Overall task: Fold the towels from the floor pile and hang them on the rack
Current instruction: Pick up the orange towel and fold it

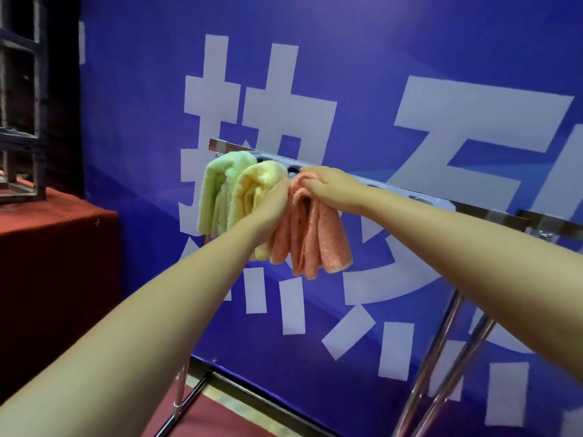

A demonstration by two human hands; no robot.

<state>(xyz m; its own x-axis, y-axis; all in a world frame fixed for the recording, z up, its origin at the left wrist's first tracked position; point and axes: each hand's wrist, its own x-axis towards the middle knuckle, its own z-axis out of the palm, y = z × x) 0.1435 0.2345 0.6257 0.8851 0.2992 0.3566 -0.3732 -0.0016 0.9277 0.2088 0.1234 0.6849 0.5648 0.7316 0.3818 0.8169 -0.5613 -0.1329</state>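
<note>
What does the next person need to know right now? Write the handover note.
Left hand: fingers hidden between the towels, against the orange towel; grip cannot be told.
Right hand: grips the orange towel's top at the rack bar.
Towels: green towel and yellow towel hang folded at the bar's left end; orange one drapes beside them.
Done: two hung, third being seated.
Left: settle the orange towel, let go, then check the floor pile, which is out of view.

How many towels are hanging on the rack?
3: a green towel at the rack's left end, a yellow towel beside it, an orange towel rightmost, between the hands. Others may be hidden.
</note>
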